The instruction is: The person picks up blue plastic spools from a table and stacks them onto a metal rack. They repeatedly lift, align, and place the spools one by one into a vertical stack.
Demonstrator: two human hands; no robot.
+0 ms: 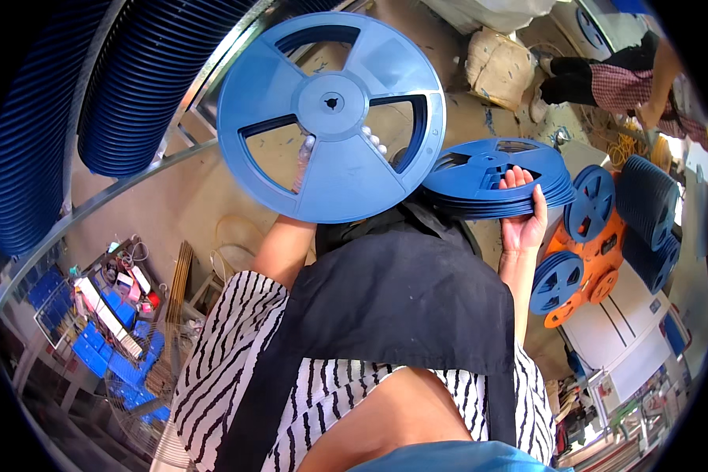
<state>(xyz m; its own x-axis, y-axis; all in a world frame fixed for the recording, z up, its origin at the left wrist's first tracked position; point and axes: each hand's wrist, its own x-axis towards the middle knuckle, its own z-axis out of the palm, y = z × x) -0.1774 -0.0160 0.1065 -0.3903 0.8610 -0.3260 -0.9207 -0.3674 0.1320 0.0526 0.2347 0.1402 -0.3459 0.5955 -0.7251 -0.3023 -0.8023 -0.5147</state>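
A large blue plastic reel (334,177) with three cut-out windows faces up in front of me at the upper middle. My left hand (304,149) is behind it, partly seen through the windows, with its fingers curled around the hub area from beneath; most of the palm is hidden. More reel edges show inside the windows, so several may be stacked there. To the right lies a tilted stack of blue reels (495,200). Gripping its near right edge is my right hand (523,224), fingers up through a window and thumb along the outer rim.
Long rows of dark blue reels (134,86) stand in a rack at the upper left. Blue and orange reels (602,248) are piled at the right. A person (613,82) stands at the upper right near a brown sack (499,67). A wire fan guard (145,385) is at lower left.
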